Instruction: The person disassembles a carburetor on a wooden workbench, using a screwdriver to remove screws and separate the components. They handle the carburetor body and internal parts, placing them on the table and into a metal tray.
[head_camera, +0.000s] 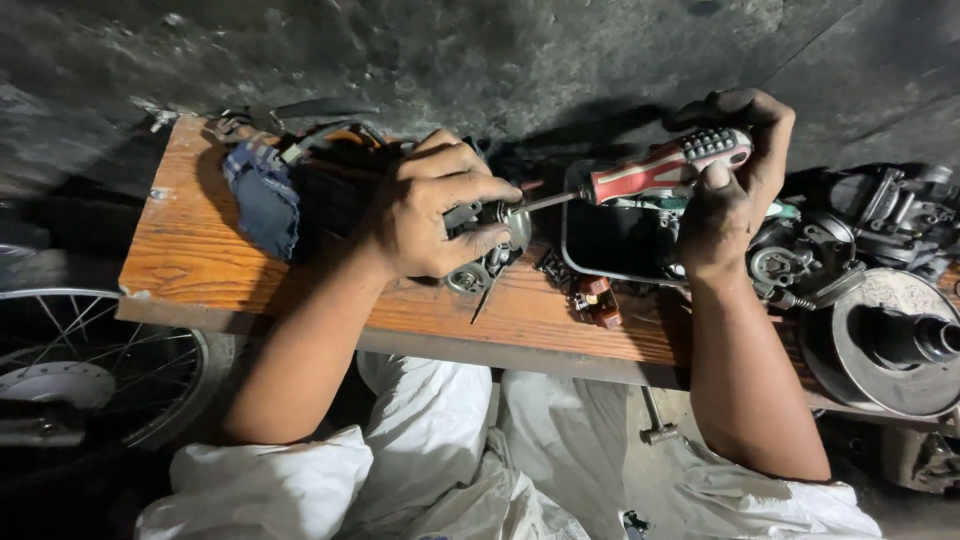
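Wooden board (200, 255) lies across the lap and carries the work. On it the left hand (425, 215) closes its fingers firmly around a small metal motor part (490, 250), which sits near the middle of the board. The right hand (735, 190) grips the red and grey handle of a screwdriver (660, 170); its shaft points left and the tip touches the part. Beside them lie a blue cloth (262, 200), a dark tray (610, 240) and 1 spoked wheel (95, 370) (lower left).
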